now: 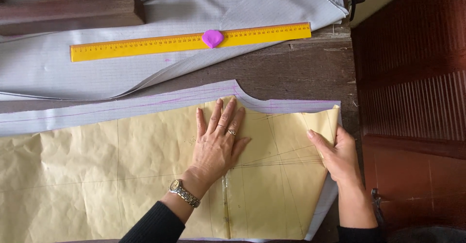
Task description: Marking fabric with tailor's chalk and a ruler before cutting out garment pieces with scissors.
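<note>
Left hand pressed flat, fingers spread, mid-top of the tan paper pattern lying lengthwise left-right over grey fabric on the wooden table; right hand pinches pattern's right edge, nearer that end.

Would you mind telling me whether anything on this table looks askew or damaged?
The yellow paper pattern is creased and mended with clear tape. The ruler lies slightly tilted on the grey fabric. Otherwise nothing stands out.
</note>
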